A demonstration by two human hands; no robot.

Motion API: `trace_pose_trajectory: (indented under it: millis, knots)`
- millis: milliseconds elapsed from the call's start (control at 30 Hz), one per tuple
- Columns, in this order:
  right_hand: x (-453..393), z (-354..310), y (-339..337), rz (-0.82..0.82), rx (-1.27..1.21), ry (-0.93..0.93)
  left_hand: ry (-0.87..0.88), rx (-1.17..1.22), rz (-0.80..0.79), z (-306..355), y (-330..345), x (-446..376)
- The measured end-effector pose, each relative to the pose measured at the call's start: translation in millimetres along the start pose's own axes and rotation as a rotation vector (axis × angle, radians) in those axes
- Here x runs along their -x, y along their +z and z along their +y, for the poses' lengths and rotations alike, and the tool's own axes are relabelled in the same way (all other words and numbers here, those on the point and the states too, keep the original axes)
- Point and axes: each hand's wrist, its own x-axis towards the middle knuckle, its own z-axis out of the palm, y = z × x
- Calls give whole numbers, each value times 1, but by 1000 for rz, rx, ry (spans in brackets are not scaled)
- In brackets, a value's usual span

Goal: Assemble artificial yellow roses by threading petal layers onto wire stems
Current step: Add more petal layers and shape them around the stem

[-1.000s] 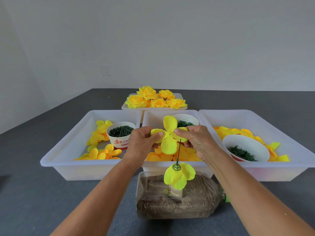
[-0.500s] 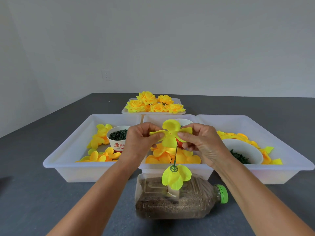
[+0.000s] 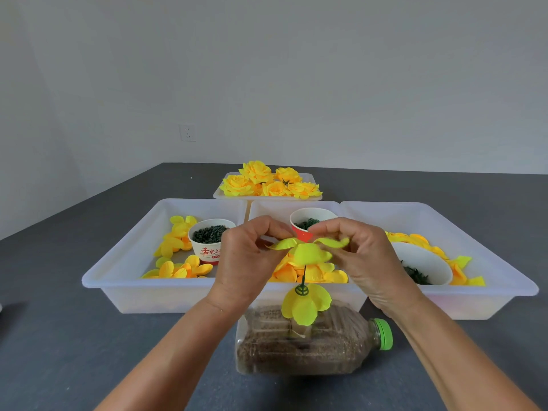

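Both hands are pinching the same thing here: the left hand [image 3: 249,256] is gripping the left edge of a yellow fabric petal layer [image 3: 308,250] between thumb and fingertips, and the right hand [image 3: 358,256] is pinching the right edge the same way. That layer is sitting at the top of a thin green wire stem [image 3: 303,274], petals drooping outward. Lower on the stem, a second yellow petal layer [image 3: 305,307] is hanging under a small green plastic calyx disc [image 3: 301,290]. The stem is standing up out of a clear plastic bottle lying on its side, filled with brown sand, green cap [image 3: 308,348]. Behind the hands, three white plastic trays [image 3: 118,280] are holding loose yellow petals [image 3: 178,268] and paper cups of dark green bits [image 3: 211,238]. Further back, finished yellow roses [image 3: 267,182] are piling up in a smaller tray on the grey table [image 3: 89,351].
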Motion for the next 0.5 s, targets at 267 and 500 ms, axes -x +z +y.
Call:
trace_pose_trajectory:
  millis: [267, 500]
  knots:
    - [4, -3, 2, -45, 26, -141, 68, -84, 0, 8, 0, 6]
    - [3, 1, 7, 60, -211, 145, 99, -154, 157, 7, 0, 16]
